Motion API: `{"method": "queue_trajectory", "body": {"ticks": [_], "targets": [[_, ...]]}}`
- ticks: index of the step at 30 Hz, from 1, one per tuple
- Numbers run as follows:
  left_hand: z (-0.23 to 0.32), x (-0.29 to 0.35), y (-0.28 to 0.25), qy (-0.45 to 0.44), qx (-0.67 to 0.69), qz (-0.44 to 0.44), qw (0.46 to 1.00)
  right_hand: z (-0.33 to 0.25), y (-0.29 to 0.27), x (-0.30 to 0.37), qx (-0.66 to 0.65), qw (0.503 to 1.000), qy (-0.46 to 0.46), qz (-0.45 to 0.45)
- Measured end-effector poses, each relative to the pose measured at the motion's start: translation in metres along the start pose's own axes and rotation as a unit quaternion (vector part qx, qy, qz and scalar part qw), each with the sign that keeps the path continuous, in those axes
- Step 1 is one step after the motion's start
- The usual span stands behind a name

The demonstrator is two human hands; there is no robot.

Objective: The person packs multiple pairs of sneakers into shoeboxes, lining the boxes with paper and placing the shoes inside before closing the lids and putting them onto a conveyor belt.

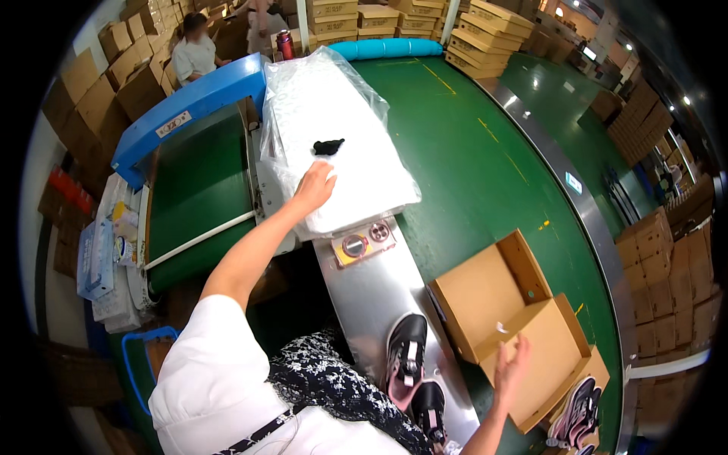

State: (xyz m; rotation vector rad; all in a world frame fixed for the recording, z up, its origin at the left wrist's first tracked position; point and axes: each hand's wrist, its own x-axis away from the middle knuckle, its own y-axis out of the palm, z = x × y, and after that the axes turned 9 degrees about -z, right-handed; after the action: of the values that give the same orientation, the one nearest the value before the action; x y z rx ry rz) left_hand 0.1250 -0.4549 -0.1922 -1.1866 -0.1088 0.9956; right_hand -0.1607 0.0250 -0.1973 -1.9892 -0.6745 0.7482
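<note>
My left hand [315,188] reaches over a stack of white sheets [349,98] in clear plastic, its fingers bent together at the surface; whether they pinch anything is hidden. Just beyond the fingertips lies a small crumpled black item [328,147]. My right hand [512,365] hovers over an open brown cardboard shoebox [485,292], fingers apart. A small white scrap or packet [502,327] shows just above those fingers, apparently apart from them. On the metal ledge in front of me sits a black sneaker [407,353] with a pink heel area, and another sneaker [429,409] beside it.
A control panel with a round knob [354,245] sits below the sheets. The green conveyor [455,152] curves along the right. More sneakers [576,413] lie at lower right. A blue machine arch [189,114] stands left. Another person [196,53] is at the back among cartons.
</note>
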Motion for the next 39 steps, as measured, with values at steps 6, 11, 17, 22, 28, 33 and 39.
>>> {"method": "queue_trajectory", "body": {"ticks": [6, 11, 17, 22, 28, 33, 39], "targets": [[-0.032, -0.073, 0.014, -0.13, -0.118, -0.099, 0.979, -0.059, 0.087, -0.048, -0.058, 0.922, 0.097, -0.37], [0.033, -0.047, -0.015, 0.003, 0.188, -0.213, 0.959, -0.113, 0.097, -0.045, -0.005, 0.972, 0.063, -0.226], [0.098, 0.08, 0.021, 0.178, 0.158, -0.378, 0.895, -0.13, 0.09, -0.054, -0.028, 0.966, 0.084, -0.242], [0.064, -0.01, 0.005, 0.089, 0.157, -0.146, 0.973, -0.119, 0.098, -0.048, -0.015, 0.977, 0.053, -0.208], [-0.017, -0.048, -0.004, -0.098, -0.103, -0.156, 0.977, -0.123, 0.093, -0.048, -0.016, 0.982, 0.013, -0.187], [-0.028, -0.055, -0.017, -0.173, -0.018, -0.217, 0.961, -0.134, 0.088, -0.049, -0.016, 0.982, 0.039, -0.184], [0.002, -0.126, -0.104, -0.032, -0.035, 0.12, 0.992, -0.134, 0.092, -0.052, -0.039, 0.978, 0.058, -0.199]]}}
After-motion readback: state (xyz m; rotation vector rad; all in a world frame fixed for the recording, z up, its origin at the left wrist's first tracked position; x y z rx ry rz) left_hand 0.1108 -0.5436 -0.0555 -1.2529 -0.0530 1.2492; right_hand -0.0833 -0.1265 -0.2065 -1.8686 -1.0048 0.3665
